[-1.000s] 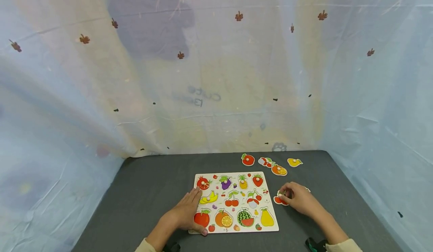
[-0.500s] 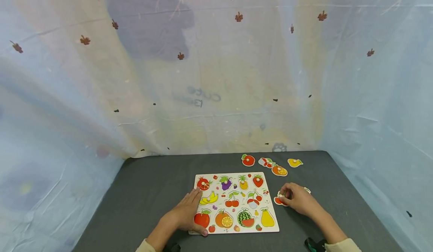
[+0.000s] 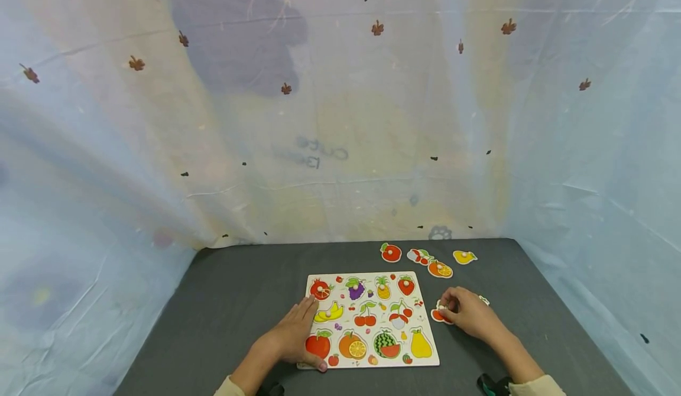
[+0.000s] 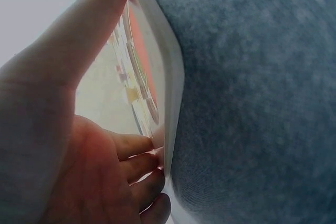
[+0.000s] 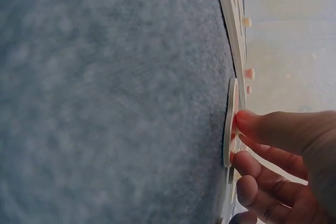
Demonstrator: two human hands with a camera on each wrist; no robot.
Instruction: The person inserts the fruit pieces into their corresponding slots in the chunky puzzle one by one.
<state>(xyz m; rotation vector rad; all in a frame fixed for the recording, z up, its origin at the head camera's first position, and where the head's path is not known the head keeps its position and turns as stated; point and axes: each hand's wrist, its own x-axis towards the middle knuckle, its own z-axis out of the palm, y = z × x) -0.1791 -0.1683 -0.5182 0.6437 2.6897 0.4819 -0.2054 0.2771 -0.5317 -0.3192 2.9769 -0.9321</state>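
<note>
We've got the right hand (image 3: 468, 312) with thumb and fingertips pinched on a red fruit piece (image 3: 439, 314) just right of the fruit board (image 3: 432, 356), and the right wrist cam gives us its thin edge, low against the grey table (image 3: 239, 301), though we can't tell if it's lifted. Left hand (image 3: 292, 331) has its fingers straight and thumb spread wide at the board's left end, where its own cam shows us the pale rim side-on. Only the head view gets us the far pear piece (image 3: 465, 257).
</note>
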